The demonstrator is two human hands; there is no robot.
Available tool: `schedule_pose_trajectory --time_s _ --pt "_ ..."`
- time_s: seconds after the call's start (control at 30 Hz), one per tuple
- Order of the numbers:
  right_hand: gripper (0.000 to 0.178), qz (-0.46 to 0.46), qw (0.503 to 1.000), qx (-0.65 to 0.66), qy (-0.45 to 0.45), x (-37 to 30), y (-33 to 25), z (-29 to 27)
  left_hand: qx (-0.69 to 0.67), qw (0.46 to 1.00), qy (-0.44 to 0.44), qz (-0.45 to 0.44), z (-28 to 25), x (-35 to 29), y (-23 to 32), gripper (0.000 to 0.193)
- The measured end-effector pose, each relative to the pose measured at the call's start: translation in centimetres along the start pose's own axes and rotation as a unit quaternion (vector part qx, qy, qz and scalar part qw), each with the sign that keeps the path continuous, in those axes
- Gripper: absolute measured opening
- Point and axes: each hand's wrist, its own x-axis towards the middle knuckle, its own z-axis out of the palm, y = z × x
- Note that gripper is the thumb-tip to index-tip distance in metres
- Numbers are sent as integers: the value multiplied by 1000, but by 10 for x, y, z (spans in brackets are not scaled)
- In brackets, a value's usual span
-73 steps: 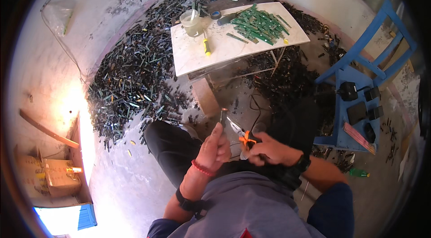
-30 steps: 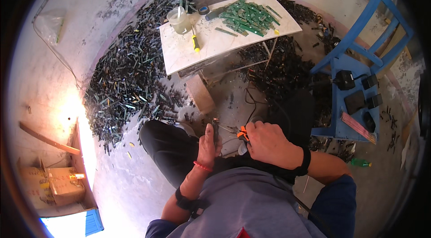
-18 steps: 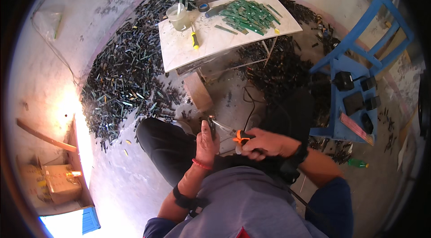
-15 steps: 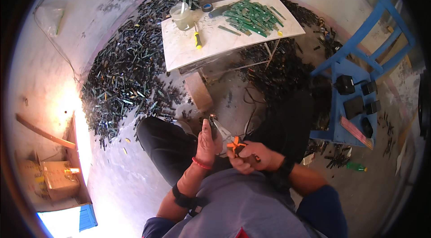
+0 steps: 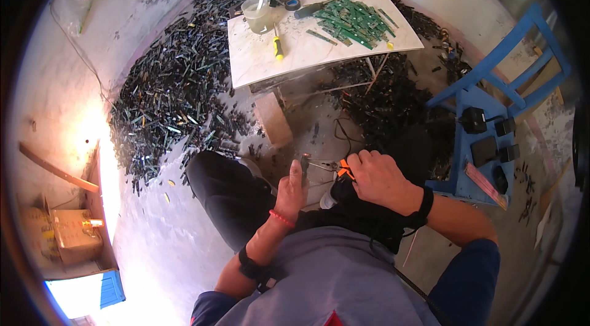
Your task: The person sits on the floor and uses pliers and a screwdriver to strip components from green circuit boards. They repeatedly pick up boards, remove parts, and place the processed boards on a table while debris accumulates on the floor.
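In front of my lap, my left hand (image 5: 291,195) is closed around a small dark strip-like piece (image 5: 305,167), held upright beside the thumb. What it is exactly I cannot make out. My right hand (image 5: 386,182) is wrapped round a pair of pliers with orange handles (image 5: 346,170). Their slim metal jaws point left and reach the dark piece near its upper end. Whether the jaws are clamped on it is too small to tell. Most of the handles is hidden in my right palm.
Ahead stands a low white-topped table (image 5: 255,67) with green circuit-board strips (image 5: 353,21), a plastic tub (image 5: 257,16), a yellow screwdriver (image 5: 278,49) and a tape roll (image 5: 292,4). Dark strips (image 5: 178,86) heap up around it. A blue chair (image 5: 485,95) bearing black devices stands right.
My right hand has turned and moved right and up, now palm down over the pliers. My left hand has shifted slightly right with its dark piece.
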Motion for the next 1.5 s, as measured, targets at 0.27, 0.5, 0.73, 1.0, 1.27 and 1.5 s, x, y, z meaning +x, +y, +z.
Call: schedule_pose_trajectory --time_s 0.27,0.5,0.73,1.0,1.27,1.5 --pt "19 168 318 877 -318 -3 -35 45 231 956 23 180 -28 29 -49 52" --pt "20 181 481 825 -236 0 -46 50 14 998 -48 48 -35 23 -7 62" --pt "26 -15 999 2 38 -2 13 0 309 923 -58 221 -24 30 -48 54" --pt "24 164 297 897 -285 -6 -34 39 -106 986 -131 8 -19 17 2 33" --pt "23 172 342 898 -217 -10 -53 41 -198 965 -37 -169 21 -32 89 58" --pt "21 245 493 815 -182 -13 -45 38 -282 925 -139 -213 2 -13 32 60"
